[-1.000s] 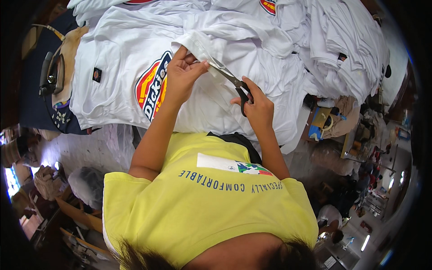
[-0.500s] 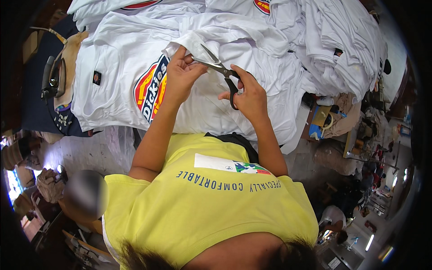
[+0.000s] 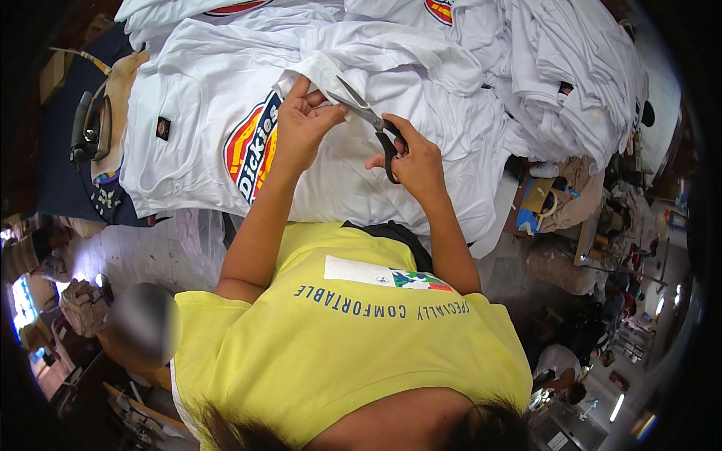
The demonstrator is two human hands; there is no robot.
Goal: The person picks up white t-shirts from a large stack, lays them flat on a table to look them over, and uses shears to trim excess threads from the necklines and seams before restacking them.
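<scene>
A white T-shirt [image 3: 188, 83] with a red, yellow and dark blue chest print lies spread in front of me. My left hand [image 3: 304, 124] pinches a hemmed edge of it, thumb and fingers closed on the fabric. In my right hand [image 3: 416, 165] is a pair of scissors [image 3: 370, 114] with black handles, fingers through the loops. Their blades are parted and point up and left, close to the left fingertips and the held hem. Whether a blade touches the cloth I cannot tell.
More white shirts are heaped at the far side and in a pile [image 3: 571, 75] on the right. An iron [image 3: 90, 128] stands on a tan pad at the left, on dark blue cloth [image 3: 56, 180]. Another person [image 3: 558, 364] is at the lower right.
The scissors have turned slightly and their blades sit a little further right and lower. The left hand keeps its pinch on the hem, almost unmoved.
</scene>
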